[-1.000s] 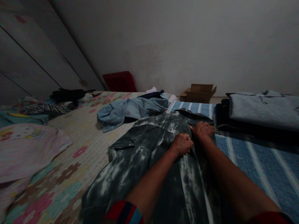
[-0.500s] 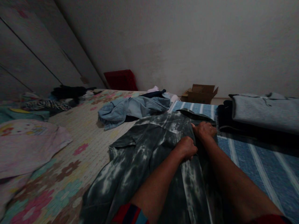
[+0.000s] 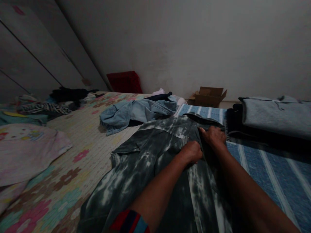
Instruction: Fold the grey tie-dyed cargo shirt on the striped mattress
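Note:
A dark grey-green jacket point(image 3: 143, 161) with white tie-dye blotches lies spread out in front of me, its collar at the far end. My left hand point(image 3: 193, 151) is closed on the jacket's front edge near the middle. Higher up and to the right, my right hand point(image 3: 213, 136) grips the cloth just below the collar. Both sets of fingertips are partly hidden by the hands and fabric. The lower end of the jacket runs out of view beneath my forearms.
Light blue denim point(image 3: 138, 111) lies crumpled beyond the jacket. A pink garment point(image 3: 31, 152) is at the left, on the flowered bedcover point(image 3: 65, 178). Folded grey clothing point(image 3: 274, 113) sits at right by the blue striped cloth point(image 3: 262, 168). A cardboard box point(image 3: 209, 97) and red case point(image 3: 124, 82) stand near the wall.
My left hand has shifted slightly left and up with the jacket edge in it. The right hand stays near the collar, almost unmoved. The view has turned slightly.

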The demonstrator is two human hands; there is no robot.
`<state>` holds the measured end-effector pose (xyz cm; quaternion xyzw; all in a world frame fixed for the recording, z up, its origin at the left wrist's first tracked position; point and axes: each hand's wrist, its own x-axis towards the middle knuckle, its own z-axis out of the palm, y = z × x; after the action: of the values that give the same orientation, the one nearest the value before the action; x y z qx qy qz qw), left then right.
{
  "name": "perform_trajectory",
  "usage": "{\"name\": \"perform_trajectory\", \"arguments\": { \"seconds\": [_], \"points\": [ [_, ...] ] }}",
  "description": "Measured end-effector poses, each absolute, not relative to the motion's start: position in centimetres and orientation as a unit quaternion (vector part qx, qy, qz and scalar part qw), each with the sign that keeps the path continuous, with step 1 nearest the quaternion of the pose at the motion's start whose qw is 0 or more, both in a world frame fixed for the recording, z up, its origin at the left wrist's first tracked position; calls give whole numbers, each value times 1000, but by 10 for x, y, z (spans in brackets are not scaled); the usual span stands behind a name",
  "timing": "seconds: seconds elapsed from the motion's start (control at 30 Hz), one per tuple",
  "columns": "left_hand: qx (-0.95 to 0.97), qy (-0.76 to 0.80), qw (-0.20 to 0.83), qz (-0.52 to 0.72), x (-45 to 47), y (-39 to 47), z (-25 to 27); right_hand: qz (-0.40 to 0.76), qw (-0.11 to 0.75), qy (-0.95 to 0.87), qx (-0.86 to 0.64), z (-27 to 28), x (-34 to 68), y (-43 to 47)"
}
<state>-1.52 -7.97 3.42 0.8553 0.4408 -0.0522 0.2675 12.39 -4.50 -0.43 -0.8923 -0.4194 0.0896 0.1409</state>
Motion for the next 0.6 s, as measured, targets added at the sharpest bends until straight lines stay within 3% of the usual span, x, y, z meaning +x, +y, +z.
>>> {"name": "perform_trajectory", "arguments": {
  "seconds": [0.17,0.33,0.5,0.6],
  "points": [
    [865,442,237,-30,-16,-81,27,36,125,-494,-860,-2,122,-53],
    [877,425,225,-23,-20,-83,23,3,162,-567,-807,7,113,-47],
    [881,408,237,29,-35,-73,32,144,176,-636,-737,9,118,-23],
    [822,528,167,133,-58,-59,37,206,185,-647,-711,6,127,-12]
  ]
}}
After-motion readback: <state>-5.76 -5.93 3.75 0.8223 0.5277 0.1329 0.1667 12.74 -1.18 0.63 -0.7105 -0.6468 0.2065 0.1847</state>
